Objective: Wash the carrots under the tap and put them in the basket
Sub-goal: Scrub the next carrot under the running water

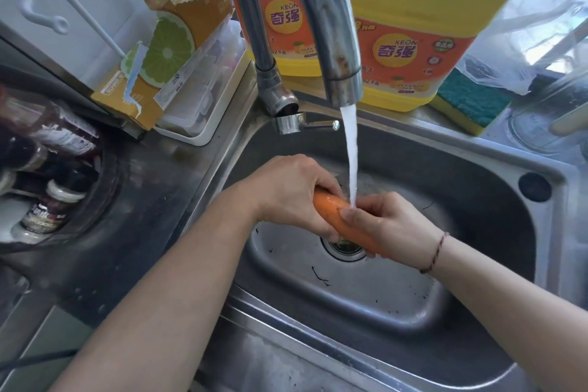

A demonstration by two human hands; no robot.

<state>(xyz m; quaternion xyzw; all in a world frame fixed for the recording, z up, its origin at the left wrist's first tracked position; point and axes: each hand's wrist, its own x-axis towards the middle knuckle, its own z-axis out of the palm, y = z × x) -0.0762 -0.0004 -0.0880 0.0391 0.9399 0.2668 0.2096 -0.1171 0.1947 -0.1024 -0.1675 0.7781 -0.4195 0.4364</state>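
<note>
One carrot (342,219) is held over the sink (477,169) drain, under the tap (334,41) stream; left hand (292,191) and right hand (394,226) fingers are curled round it. Wet skin may be lost from the grip (splash, drop). Counted: 1 carrot, 2 detergent jugs (413,25), no basket in view.
</note>
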